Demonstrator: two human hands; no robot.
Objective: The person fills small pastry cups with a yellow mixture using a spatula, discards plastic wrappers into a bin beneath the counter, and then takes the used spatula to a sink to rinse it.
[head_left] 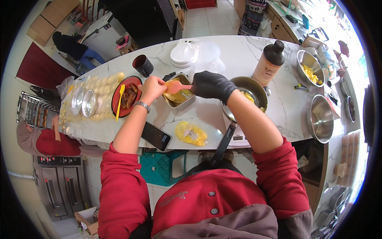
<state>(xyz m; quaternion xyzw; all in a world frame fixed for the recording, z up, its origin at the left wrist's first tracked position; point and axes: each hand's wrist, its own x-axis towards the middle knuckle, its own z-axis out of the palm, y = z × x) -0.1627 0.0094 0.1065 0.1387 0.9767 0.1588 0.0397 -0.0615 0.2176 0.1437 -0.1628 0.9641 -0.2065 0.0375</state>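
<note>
My bare left hand (152, 89) has its fingers closed at the blade end of a pink spatula (182, 87). My right hand (211, 83), in a black glove, grips the other end. The spatula lies across the top of a rectangular metal container (180, 103) of yellow food. Just right of that, a frying pan (259, 104) with yellow pieces rests on a white scale (238, 139), partly behind my right arm. A crumpled yellow plastic bag (191, 132) and a phone (156, 135) lie nearer me.
Left are a red plate (119, 89) of brown pieces, dough rounds (99, 79) and a black cup (145, 67). Right are a tall bottle (266, 63) and steel bowls (321, 119). A green stool (155, 167) stands below the counter (278, 123). Two other people (49, 139) (73, 49) are at left.
</note>
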